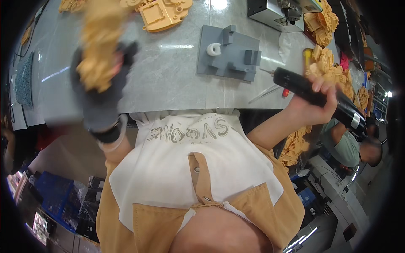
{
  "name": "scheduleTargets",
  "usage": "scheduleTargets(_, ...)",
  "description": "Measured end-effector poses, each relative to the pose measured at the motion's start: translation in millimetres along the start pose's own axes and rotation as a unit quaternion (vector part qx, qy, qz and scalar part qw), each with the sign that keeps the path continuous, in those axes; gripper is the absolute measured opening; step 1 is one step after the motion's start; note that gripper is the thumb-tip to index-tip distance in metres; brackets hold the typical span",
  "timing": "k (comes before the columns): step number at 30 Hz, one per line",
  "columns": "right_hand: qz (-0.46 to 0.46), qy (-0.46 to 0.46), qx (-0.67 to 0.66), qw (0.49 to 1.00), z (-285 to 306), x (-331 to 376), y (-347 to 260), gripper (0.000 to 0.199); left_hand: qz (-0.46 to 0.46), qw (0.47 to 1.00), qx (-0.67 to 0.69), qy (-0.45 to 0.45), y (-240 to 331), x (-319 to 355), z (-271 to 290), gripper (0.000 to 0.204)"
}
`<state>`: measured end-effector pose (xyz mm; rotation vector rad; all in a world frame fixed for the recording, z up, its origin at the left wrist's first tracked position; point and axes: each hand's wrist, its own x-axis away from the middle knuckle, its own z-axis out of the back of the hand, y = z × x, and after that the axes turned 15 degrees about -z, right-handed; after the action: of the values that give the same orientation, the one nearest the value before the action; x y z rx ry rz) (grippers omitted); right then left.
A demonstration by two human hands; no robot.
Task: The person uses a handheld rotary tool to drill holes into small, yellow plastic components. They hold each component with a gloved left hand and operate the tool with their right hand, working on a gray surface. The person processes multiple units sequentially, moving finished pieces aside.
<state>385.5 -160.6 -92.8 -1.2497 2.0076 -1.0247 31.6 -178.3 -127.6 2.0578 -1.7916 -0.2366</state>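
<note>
My left hand, in a dark grey glove, is closed around a yellow-orange moulded plastic part. Both are smeared by motion, and the part's detail is hard to make out. My bare right hand grips a black electric screwdriver, its thin bit pointing left toward a grey fixture block. On that fixture, raised posts stand up and a white ring-shaped piece lies at the left. The bit's tip is close to the fixture's right edge, seemingly apart from it.
Another yellow-orange part lies at the far edge. Piles of similar parts line the right side, near a metal machine. A thin metal rod lies below the screwdriver. A blue-green mesh pad is far left. Another person is at right.
</note>
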Motion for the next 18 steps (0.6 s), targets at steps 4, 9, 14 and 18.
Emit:
scheduleTargets(4, -0.021, -0.004, 0.022, 1.000, 15.3, -3.3, 2.6, 0.032, -0.240, 0.962, -0.083, 0.096, 111.3, 89.9, 73.6, 0.036)
scheduleTargets(9, -0.024, 0.002, 0.020, 0.999, 16.7, -5.2, 9.7, 0.032, -0.247, 0.899, 0.021, 0.360, 155.5, 207.7, 293.3, 0.037)
scheduleTargets(14, -0.032, -0.026, -0.005, 0.999, 0.6, -7.9, 7.3, 0.032, -0.242, 0.438, -0.763, 0.408, 132.0, 166.1, 287.1, 0.040)
scheduleTargets(18, -0.005, 0.005, 0.018, 1.000, -1.4, -1.4, -6.5, 0.034, -0.433, 0.429, -0.791, 0.050, 71.9, 52.7, 89.3, 0.047)
